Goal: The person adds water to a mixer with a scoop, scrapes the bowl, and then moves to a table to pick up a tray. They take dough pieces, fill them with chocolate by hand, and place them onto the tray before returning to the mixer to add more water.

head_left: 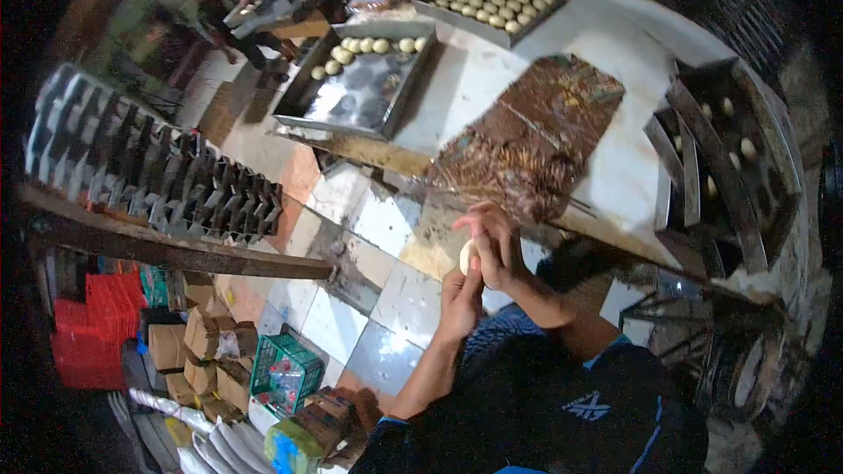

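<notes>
Near the front edge of the table, a small pale dough ball (pixel 466 256) is held between my two hands. My left hand (pixel 461 297) is closed around its lower part, thumb raised against it. Touching its other side is my right hand (pixel 493 247), its fingers bent and partly spread. Just beyond my hands lies a brown, crumbly-looking mass (pixel 531 136) on the pale tabletop (pixel 637 61). To its left, a metal tray (pixel 397 104) has several pale balls along its far and left sides.
Another tray (pixel 516 38) full of balls sits at the back. Stacked metal trays (pixel 762 211) stand at the right. Left are rows of metal pans (pixel 149 154), a wooden beam (pixel 176 241), cardboard boxes (pixel 202 333) and a green crate (pixel 287 364). People stand at the far left.
</notes>
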Action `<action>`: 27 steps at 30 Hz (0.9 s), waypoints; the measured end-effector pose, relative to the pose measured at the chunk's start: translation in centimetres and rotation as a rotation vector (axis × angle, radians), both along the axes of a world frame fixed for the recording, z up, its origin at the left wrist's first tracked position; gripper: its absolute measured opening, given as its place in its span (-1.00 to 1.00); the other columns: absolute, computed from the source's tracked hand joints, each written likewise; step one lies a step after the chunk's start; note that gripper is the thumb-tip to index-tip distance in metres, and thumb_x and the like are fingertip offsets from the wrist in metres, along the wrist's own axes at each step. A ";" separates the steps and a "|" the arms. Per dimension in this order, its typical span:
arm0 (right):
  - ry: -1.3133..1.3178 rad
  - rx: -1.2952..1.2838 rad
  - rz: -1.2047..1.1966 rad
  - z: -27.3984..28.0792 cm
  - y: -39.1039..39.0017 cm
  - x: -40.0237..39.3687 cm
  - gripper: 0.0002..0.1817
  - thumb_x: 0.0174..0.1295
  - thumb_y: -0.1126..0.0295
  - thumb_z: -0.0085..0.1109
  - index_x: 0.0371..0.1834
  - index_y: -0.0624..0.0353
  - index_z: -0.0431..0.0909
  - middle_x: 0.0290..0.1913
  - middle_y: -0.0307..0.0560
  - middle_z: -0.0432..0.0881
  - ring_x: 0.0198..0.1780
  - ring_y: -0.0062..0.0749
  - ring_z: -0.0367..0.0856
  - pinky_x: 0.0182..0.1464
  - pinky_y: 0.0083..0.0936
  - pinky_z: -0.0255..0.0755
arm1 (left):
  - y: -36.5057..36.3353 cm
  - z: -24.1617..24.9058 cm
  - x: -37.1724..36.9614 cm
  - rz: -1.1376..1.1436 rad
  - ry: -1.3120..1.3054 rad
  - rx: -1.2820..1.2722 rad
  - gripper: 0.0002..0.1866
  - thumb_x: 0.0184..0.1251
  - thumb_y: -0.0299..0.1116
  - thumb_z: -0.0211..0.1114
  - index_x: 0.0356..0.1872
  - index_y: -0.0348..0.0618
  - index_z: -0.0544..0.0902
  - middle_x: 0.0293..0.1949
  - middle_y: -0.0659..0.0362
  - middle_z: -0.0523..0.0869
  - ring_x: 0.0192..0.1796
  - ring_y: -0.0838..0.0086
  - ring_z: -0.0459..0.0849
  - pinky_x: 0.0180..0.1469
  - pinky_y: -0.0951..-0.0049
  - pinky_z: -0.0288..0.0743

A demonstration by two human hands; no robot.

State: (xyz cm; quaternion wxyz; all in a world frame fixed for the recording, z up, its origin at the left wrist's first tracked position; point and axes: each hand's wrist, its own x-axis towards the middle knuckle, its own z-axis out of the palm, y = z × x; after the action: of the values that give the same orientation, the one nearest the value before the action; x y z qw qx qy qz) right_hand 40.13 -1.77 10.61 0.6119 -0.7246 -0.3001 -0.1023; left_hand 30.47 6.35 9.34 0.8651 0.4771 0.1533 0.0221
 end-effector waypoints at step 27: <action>-0.473 -0.730 -0.119 -13.7 -11.0 15.9 -0.73 0.15 0.54 0.00 -0.07 0.32 0.54 -0.14 0.21 0.57 -0.32 -0.17 0.60 -0.31 -0.26 0.46 | 4.7 -1.0 13.0 0.209 0.024 -0.077 -0.37 0.33 -0.09 0.11 0.29 -0.31 0.29 0.14 -0.05 0.50 0.19 0.24 0.48 0.27 0.23 0.29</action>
State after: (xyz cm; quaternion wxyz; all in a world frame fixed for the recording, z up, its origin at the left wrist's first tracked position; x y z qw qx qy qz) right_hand 55.99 -12.81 -3.13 0.2232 -0.8660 -0.4063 -0.1876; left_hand 43.42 11.09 8.32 0.8739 0.4250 0.2136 0.1005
